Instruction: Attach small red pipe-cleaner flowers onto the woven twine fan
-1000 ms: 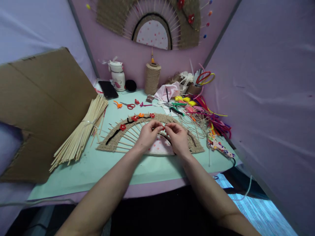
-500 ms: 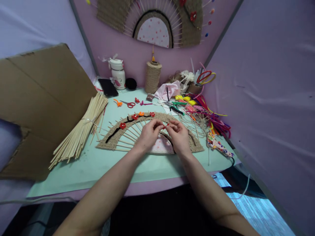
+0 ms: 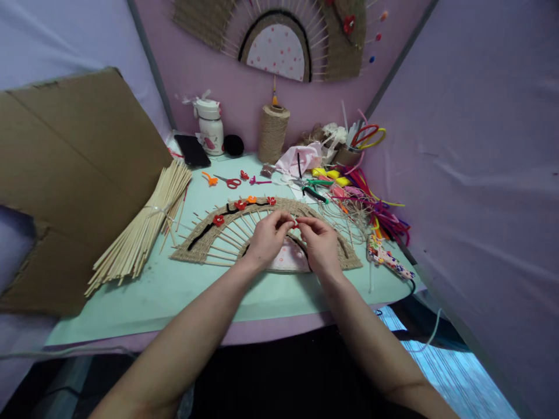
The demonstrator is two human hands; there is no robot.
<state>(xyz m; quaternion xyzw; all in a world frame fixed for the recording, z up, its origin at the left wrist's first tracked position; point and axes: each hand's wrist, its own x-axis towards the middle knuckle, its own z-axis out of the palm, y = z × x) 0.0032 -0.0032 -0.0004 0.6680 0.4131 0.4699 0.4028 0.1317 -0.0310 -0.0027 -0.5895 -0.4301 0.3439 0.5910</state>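
My left hand point(image 3: 271, 237) and my right hand point(image 3: 321, 240) meet above the fan, thumbs and fingertips pinched together. Between them is a small red pipe-cleaner flower point(image 3: 295, 225), mostly covered by the fingers. Beneath lies a half-round fan point(image 3: 198, 250) of sticks woven with brown twine, with a pink-dotted white half circle point(image 3: 286, 258) at its base. Along its upper left runs a black strip point(image 3: 201, 237), with red flowers point(image 3: 218, 220) and an orange flower point(image 3: 251, 199) beside it.
Left are a bundle of sticks point(image 3: 140, 233) and a cardboard sheet point(image 3: 87, 157). Behind the fan lie scissors point(image 3: 233, 183), green-handled pliers point(image 3: 315, 192) and a twine spool point(image 3: 273, 134). Pipe cleaners point(image 3: 388, 212) and a patterned glue gun point(image 3: 391, 261) are at right. A similar fan point(image 3: 343, 52) hangs behind.
My fingertips have shifted slightly around the red flower, which both hands keep pinched above the fan. The whole view has moved a little.
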